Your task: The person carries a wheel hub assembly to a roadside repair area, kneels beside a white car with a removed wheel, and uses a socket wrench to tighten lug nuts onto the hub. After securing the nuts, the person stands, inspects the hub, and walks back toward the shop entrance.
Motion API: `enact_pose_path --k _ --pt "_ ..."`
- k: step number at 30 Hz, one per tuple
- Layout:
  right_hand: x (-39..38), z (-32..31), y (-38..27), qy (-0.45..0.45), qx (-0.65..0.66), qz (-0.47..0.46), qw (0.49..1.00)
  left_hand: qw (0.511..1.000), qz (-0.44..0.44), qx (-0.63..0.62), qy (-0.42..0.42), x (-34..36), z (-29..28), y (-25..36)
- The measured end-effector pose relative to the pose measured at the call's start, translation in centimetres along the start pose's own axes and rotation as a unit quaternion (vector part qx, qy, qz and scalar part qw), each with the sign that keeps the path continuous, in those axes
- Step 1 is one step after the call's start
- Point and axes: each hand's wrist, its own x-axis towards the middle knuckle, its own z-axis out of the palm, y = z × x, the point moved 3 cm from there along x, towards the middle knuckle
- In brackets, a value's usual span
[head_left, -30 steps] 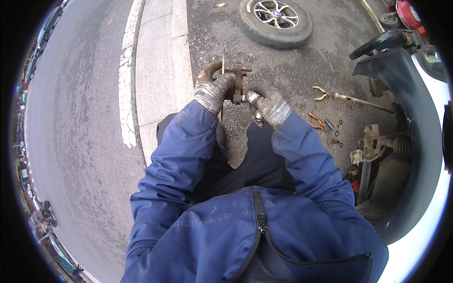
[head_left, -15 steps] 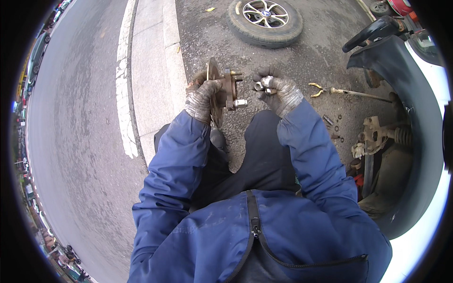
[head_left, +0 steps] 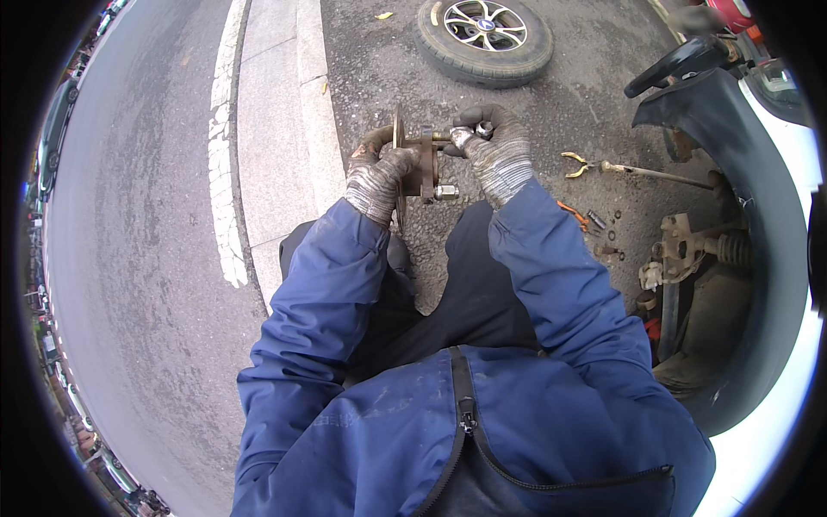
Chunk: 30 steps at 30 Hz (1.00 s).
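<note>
My gloved left hand (head_left: 372, 185) is closed around a rusty wheel hub (head_left: 426, 172), holding it up above my knees. A thin round plate (head_left: 399, 129), seen edge-on, sits on the hub's left side. Studs stick out to the right, and a shiny lug nut (head_left: 446, 192) is on the lower one. My gloved right hand (head_left: 501, 159) is closed on shiny lug nuts (head_left: 484, 130). One of these, between thumb and fingers, is at the tip of the upper stud; whether it is threaded on I cannot tell.
A wheel (head_left: 487, 65) lies flat on the asphalt ahead. To the right are yellow-handled pliers (head_left: 575, 165), a long rod (head_left: 659, 173), orange-handled pliers (head_left: 571, 214) and small loose parts (head_left: 596, 220). Beyond them is the car's open wheel arch (head_left: 758, 258) with its suspension knuckle (head_left: 676, 241). A kerb (head_left: 293, 146) runs along the left.
My right hand has moved left with the lug nuts, up to the hub's upper stud. The hub has turned slightly and shifted a little right. The orange-handled pliers now show beside my sleeve.
</note>
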Motion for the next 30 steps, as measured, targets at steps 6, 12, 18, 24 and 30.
enact_pose_path --k 6,12,18,24,30 --pt "0.0 -0.9 0.3 0.01 0.012 0.068 0.998 0.999 -0.008 0.035 0.016 -0.2 -0.3 0.4" --pt "0.0 -1.7 1.0 -0.038 -0.057 0.11 0.992 0.996 -0.03 0.078 0.039 -0.1 0.1 -0.2" --pt "-0.6 -2.4 1.2 -0.063 -0.085 0.064 0.992 0.998 -0.009 0.065 -0.015 -0.1 0.2 -0.4" --pt "-0.6 -2.7 1.0 -0.074 -0.106 0.091 0.987 0.999 -0.015 0.035 -0.038 -0.1 0.1 -0.5" --pt "-0.8 -2.8 1.1 -0.069 -0.078 0.069 0.992 0.999 -0.005 0.05 -0.017 0.2 0.3 -1.2"
